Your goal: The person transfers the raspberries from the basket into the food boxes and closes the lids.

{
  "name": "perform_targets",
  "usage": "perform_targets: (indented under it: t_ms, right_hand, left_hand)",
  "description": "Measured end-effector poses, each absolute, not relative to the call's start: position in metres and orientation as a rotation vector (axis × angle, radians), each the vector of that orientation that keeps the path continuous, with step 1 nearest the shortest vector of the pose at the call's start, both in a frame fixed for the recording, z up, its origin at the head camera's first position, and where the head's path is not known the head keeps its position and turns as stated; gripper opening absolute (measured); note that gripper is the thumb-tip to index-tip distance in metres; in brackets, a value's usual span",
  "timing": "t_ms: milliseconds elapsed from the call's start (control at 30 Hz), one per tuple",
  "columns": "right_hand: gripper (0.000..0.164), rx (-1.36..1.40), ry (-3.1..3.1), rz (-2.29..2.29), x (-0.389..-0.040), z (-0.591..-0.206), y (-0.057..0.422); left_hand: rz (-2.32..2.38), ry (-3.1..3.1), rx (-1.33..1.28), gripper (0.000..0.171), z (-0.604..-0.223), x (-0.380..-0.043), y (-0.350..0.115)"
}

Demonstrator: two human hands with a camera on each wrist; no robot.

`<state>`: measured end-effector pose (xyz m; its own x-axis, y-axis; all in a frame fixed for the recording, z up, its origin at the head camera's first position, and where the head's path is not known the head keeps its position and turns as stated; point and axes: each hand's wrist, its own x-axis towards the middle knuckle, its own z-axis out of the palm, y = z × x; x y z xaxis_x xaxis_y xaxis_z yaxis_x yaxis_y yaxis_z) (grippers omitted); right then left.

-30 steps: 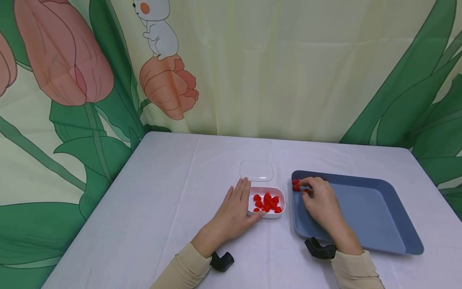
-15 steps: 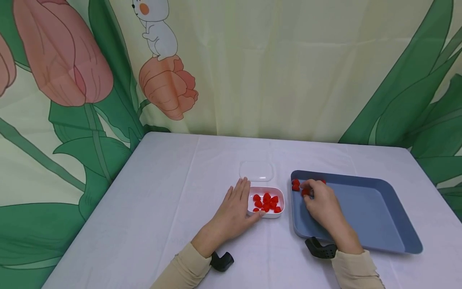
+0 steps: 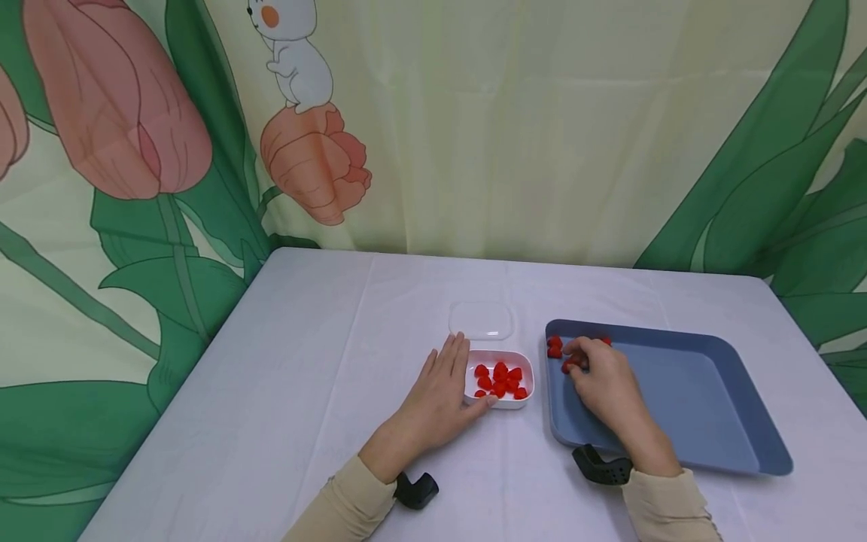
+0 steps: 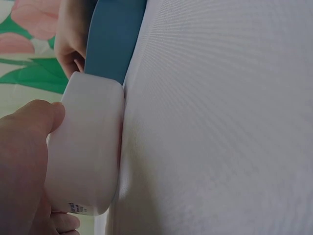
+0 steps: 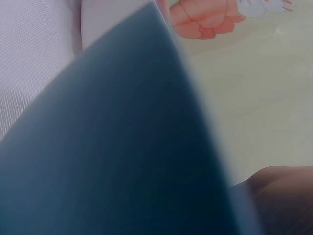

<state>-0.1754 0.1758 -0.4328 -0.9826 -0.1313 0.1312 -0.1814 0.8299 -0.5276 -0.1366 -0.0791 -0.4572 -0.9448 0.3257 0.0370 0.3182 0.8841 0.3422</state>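
Left hand (image 3: 433, 399), fingers straight, rests against the white plastic box (image 3: 512, 404); right hand (image 3: 605, 382) pinches a small red lump (image 3: 565, 366) inside the blue rectangular tray (image 3: 677, 391). Light pressure should spare neighbouring red lumps (image 3: 555, 351).

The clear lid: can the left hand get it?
Probably yes: the left hand lies close to the clear lid with nothing seen between, though it touches the white box.

White box (image 4: 88, 142) — small print (image 4: 77, 208), unreadable.
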Motion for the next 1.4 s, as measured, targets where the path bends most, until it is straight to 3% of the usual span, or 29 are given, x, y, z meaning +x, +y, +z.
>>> perform_targets:
  t_ms: [1400]
  right_hand:
    - [0.019, 0.29, -2.881, 0.922, -0.1738, -0.4319, 0.1724]
  left_hand:
    - [0.557, 3.035, 0.542, 0.093, -0.4591, -0.1374, -0.0813]
